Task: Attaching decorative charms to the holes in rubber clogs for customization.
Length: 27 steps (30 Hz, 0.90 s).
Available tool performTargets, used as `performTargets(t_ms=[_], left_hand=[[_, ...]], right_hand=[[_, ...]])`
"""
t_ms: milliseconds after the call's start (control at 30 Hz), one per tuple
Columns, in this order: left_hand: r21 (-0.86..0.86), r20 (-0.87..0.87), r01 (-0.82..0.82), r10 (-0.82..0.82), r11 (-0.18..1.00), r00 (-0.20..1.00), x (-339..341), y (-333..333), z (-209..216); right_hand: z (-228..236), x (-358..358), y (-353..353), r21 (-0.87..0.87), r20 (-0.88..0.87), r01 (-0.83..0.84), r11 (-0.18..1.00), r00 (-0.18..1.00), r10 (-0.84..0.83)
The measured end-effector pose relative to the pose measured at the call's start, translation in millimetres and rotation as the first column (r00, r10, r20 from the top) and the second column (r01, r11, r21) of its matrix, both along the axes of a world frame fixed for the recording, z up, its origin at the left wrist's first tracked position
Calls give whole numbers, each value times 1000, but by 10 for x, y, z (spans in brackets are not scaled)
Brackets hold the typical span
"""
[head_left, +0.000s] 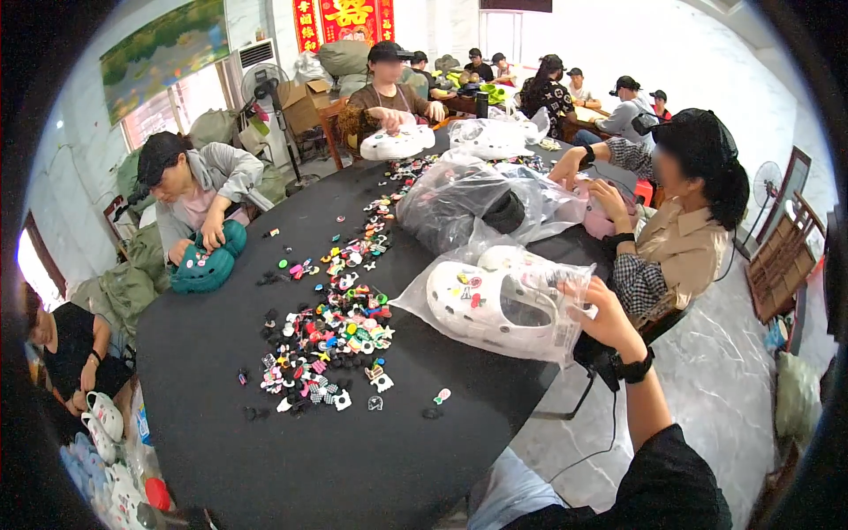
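My right hand (609, 320) reaches out over the right side of the black table (291, 468), its fingers closed on the edge of a clear plastic bag (552, 352). Inside that bag lies a pair of white clogs (452, 296); the nearer one carries small colourful charms on its toe. A black band circles my right wrist. My left hand is not in view. Just beyond the bag rests another clear bag (442, 190) with something dark in it. To its left spreads a heap of small shoe charms (327, 344), many bright, some black.
Co-workers sit around the table: one at the left handles dark green clogs (208, 265), one at the far side a white clog (397, 143), one at the right a pink clog (599, 215). More clogs (106, 420) lie at lower left. A cable (609, 442) hangs by the table edge.
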<state>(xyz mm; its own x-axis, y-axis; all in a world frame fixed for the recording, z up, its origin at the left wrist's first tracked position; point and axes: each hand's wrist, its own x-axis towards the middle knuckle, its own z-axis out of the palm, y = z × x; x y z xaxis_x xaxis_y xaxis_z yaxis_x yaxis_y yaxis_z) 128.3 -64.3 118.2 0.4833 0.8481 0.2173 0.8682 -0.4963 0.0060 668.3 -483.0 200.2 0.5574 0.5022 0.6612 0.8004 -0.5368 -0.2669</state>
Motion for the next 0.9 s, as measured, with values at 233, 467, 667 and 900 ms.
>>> performTargets(t_ms=[233, 467, 667, 900], left_hand=[[-76, 40, -78, 81, 994, 996, 48, -51, -37], [-3, 32, -10, 10, 1000, 999, -20, -14, -135], [21, 291, 21, -27, 1000, 956, -59, -48, -189], [-307, 776, 410, -23, 859, 630, 284, -498, 371]], right_hand=[[105, 277, 262, -709, -130, 313, 632, 822, -554], [-351, 792, 122, -452, -78, 116, 884, 983, -169], [-44, 321, 389, -447, 65, 129, 885, 992, -112], [452, -803, 876, -408, 137, -301, 862, 913, 383]])
